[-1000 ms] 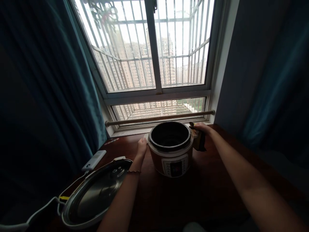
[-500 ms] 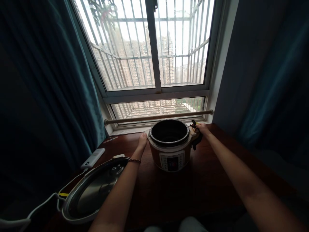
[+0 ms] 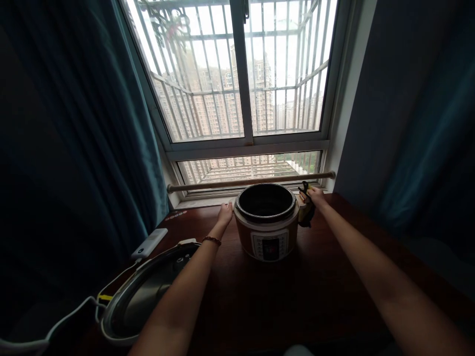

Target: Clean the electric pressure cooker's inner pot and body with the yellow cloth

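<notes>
An open electric pressure cooker (image 3: pixel 267 231) stands on a dark wooden table (image 3: pixel 297 296) by the window, its control panel facing me and its black inner pot showing. My left hand (image 3: pixel 224 214) rests flat against the cooker's left side, fingers stretched out. My right hand (image 3: pixel 313 196) is closed on a dark cloth with a yellow patch (image 3: pixel 306 210), pressed against the cooker's right side handle. The cooker's lid (image 3: pixel 144 296) lies upside down at the near left of the table.
A white remote-like device (image 3: pixel 149 243) and a white cable (image 3: pixel 55 326) lie at the left beside the lid. Teal curtains hang on both sides. A wooden rod (image 3: pixel 248 181) runs along the barred window behind the cooker.
The cloth, which hung down beside the cooker a second ago, is now bunched up in my right hand at the handle. My left hand stays at the cooker's left side. The view shifted slightly.
</notes>
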`<state>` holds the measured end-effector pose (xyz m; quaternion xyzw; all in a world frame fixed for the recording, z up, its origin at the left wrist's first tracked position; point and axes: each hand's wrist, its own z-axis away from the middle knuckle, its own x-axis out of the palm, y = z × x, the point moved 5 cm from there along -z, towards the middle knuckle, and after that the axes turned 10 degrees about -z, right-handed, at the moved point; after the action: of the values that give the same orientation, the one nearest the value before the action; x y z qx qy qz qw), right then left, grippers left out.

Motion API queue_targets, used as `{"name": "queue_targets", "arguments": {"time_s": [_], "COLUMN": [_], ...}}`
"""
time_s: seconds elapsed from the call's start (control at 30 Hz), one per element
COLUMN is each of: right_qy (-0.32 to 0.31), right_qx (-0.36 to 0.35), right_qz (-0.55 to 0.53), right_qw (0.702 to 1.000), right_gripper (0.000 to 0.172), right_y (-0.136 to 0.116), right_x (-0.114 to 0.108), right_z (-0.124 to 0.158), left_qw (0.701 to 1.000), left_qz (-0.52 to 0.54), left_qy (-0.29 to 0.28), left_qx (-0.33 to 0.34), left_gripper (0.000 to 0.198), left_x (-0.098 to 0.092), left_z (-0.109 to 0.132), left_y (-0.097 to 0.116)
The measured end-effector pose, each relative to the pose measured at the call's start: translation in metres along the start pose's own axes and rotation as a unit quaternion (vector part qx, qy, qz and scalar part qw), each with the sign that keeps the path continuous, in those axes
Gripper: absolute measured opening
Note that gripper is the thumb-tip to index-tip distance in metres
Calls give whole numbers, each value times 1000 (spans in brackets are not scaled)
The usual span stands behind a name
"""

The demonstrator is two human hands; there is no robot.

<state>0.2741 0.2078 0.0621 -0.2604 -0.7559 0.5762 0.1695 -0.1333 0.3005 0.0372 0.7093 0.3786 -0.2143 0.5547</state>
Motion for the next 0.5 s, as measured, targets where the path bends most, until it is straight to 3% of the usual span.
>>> {"name": "queue_targets", "arguments": {"time_s": [0.13, 0.27, 0.4, 0.5], "right_qy": [72, -6, -97, -121], "right_qx": [-59, -93, -66, -30], "right_qz": [54, 112, 222, 303], "right_qw": [994, 989, 968, 945], "right_gripper": [40, 43, 25, 22], "right_y": [-39, -71, -63, -45], "right_x": [-13, 13, 57, 75], "right_z": [-15, -28, -20, -9], "left_qw": [997, 993, 989, 987], "left_qz": [-64, -91, -97, -111], "left_qy": [47, -1, -70, -87], "left_qx": [21, 72, 88, 78], "left_gripper": [45, 48, 56, 53], "left_x": [-26, -35, -22, -14], "left_z": [1, -6, -12, -14], "left_y": [8, 28, 43, 46]}}
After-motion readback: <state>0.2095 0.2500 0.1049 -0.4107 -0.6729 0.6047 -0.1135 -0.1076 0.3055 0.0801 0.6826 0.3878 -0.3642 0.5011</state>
